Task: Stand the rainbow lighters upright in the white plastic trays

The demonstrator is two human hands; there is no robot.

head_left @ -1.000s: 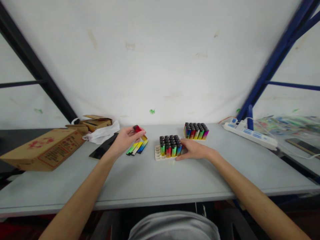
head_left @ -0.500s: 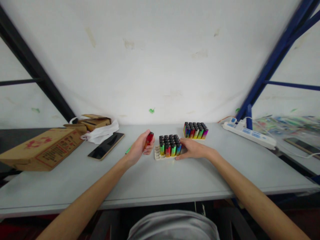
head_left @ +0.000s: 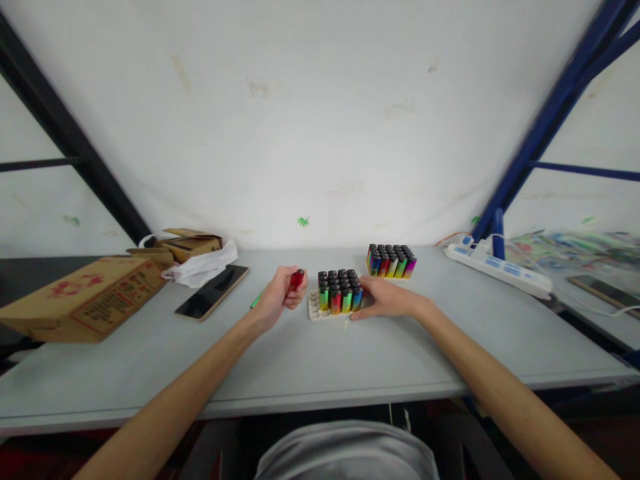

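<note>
My left hand is closed around a red lighter with a black top, held above the table left of a white tray. Several lighters with black tops and bright multicoloured bodies stand upright in the tray. Bare slots show along its left side. My right hand grips the right side of the tray, thumb at the front corner and fingers behind, partly hidden by the lighters. A slim green object lies behind my left wrist, mostly covered.
A second block of upright lighters stands at the back right. To the left are a phone, a white plastic bag and cardboard boxes. A power strip with cables lies at the right, near a blue frame post.
My left thumb has come down and the red lighter has turned in the grip, with less of its body showing. My right hand and the tray have stayed in place.
</note>
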